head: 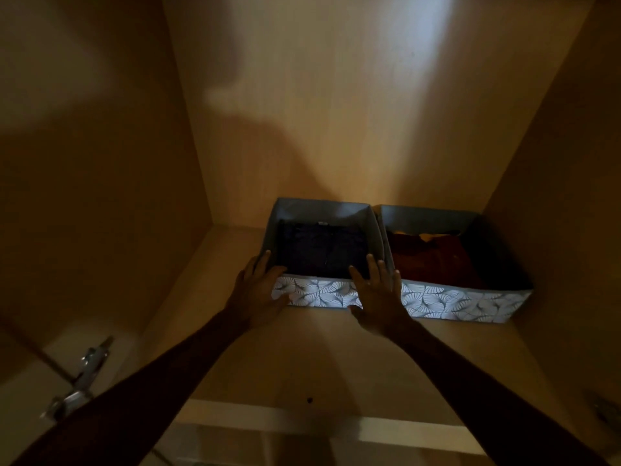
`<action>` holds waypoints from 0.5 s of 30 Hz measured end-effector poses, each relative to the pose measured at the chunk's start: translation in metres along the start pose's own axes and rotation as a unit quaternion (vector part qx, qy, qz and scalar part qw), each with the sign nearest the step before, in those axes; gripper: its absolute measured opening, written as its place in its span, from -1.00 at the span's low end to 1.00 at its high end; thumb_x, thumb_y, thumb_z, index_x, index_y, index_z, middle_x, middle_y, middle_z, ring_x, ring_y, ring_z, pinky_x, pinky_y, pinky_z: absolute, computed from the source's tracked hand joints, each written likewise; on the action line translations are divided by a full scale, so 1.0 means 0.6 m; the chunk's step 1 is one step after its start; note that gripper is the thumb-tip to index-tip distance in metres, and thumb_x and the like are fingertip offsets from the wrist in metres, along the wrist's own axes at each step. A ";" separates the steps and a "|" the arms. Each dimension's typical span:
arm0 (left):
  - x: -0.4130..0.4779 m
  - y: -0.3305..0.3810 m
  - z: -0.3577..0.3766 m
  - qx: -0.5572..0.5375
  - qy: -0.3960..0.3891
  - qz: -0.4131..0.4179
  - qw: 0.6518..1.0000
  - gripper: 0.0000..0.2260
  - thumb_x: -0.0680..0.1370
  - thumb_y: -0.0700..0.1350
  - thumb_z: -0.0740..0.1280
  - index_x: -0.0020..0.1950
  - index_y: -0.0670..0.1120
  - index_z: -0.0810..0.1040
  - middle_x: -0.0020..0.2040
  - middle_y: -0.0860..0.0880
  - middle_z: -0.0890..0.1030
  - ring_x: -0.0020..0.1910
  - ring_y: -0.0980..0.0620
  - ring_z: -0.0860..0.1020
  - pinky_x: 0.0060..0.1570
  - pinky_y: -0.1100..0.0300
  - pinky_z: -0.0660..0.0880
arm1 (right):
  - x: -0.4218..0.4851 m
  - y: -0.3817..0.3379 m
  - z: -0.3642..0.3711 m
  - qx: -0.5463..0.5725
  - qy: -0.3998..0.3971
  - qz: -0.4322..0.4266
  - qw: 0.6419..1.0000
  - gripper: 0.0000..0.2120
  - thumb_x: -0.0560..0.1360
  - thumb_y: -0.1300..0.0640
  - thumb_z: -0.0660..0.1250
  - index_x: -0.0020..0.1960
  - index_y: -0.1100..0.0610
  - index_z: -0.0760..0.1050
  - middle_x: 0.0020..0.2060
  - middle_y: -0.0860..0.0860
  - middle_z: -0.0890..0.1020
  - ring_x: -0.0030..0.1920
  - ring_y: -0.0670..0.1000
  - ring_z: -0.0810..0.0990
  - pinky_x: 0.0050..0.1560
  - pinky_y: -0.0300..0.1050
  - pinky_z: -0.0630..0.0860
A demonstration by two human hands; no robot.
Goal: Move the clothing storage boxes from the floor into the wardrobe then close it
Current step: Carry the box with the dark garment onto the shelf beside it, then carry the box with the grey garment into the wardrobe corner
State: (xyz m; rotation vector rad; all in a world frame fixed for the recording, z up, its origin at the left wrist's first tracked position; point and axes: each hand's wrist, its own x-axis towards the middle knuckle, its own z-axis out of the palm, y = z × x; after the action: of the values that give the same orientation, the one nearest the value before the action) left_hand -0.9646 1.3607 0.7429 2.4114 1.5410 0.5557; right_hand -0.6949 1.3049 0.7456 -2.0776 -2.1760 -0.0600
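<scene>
Beyond the fingers, a deep wooden wardrobe (pixel 336 112) compartment is seen, dimly lit, with a pale patch of light on its back panel. Two fabric storage boxes are set side by side on the shelf (pixel 302 358), touching along their shared wall and pushed against the back panel. Just right of the right hand's fingers, the right box (pixel 470 304) is filled with rust-red clothing (pixel 433 257), and its far side lies close to the wardrobe's right wall. Directly ahead of both hands, the left box (pixel 319 292) is packed with dark navy clothing (pixel 322 250). A metal hinge (pixel 84 375) is seen low on the left, well apart from the left forearm.

The left box is held at its near wall, which bears a white leaf pattern. The left hand (pixel 258 290) is laid at the box's near left corner, its fingers (pixel 263 260) spread loosely along the outside of the left wall and the thumb over the front rim. The right hand (pixel 376 294) is laid over the near right corner, fingers (pixel 373 267) extended and slightly parted across the rim where the two boxes meet, the thumb down on the front face. Neither hand is curled into a firm grasp; both are rested flat and open against the box.

Left of the left hand, a bare strip of shelf is left between the box and the wardrobe's left wall. Nearer than the fingers, open shelf is spread to its pale front edge.
</scene>
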 end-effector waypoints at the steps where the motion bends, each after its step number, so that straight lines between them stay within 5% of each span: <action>1: -0.015 0.006 0.001 -0.027 0.022 -0.006 0.999 -0.42 0.48 0.21 0.24 0.47 0.04 0.33 0.59 -0.12 0.07 0.56 -0.14 0.02 0.47 -0.13 0.05 | -0.013 -0.005 0.002 0.023 0.013 -0.009 1.000 -0.22 0.50 -0.12 0.28 0.56 0.01 -0.05 0.55 0.18 -0.20 0.54 0.24 -0.20 0.47 0.30 -0.18; 5: -0.094 0.021 0.009 -0.134 0.111 0.001 0.985 -0.55 0.52 -0.06 0.36 0.41 0.03 0.41 0.48 -0.03 0.32 0.41 0.10 0.26 0.43 0.06 0.25 | -0.075 -0.037 0.010 0.114 0.070 -0.019 0.991 -0.29 0.50 -0.07 0.31 0.54 0.05 0.10 0.56 0.16 -0.01 0.55 0.19 -0.03 0.49 0.19 0.06; 10: -0.214 0.035 0.023 -0.293 0.133 -0.076 0.944 -0.62 0.53 -0.06 0.40 0.34 0.04 0.44 0.30 0.11 0.45 0.22 0.23 0.43 0.22 0.32 0.38 | -0.173 -0.107 0.025 0.324 0.064 0.008 0.944 -0.36 0.49 -0.01 0.36 0.49 0.05 0.22 0.48 0.04 0.27 0.48 0.02 0.21 0.42 0.04 0.30; 15: -0.334 0.052 0.038 -0.404 0.144 -0.197 0.882 -0.69 0.46 0.00 0.36 0.20 0.03 0.54 0.12 0.12 0.59 0.07 0.29 0.55 -0.02 0.29 0.48 | -0.260 -0.170 0.044 0.459 0.038 0.014 0.888 -0.38 0.45 0.11 0.43 0.45 -0.01 0.28 0.32 -0.11 0.42 0.21 -0.22 0.47 0.04 -0.12 0.56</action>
State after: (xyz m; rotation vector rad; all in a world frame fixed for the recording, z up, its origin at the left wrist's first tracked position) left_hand -1.0045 1.1662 0.6954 1.3910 1.4330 1.2051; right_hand -0.7917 1.1482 0.7069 -1.4924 -1.6103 0.7279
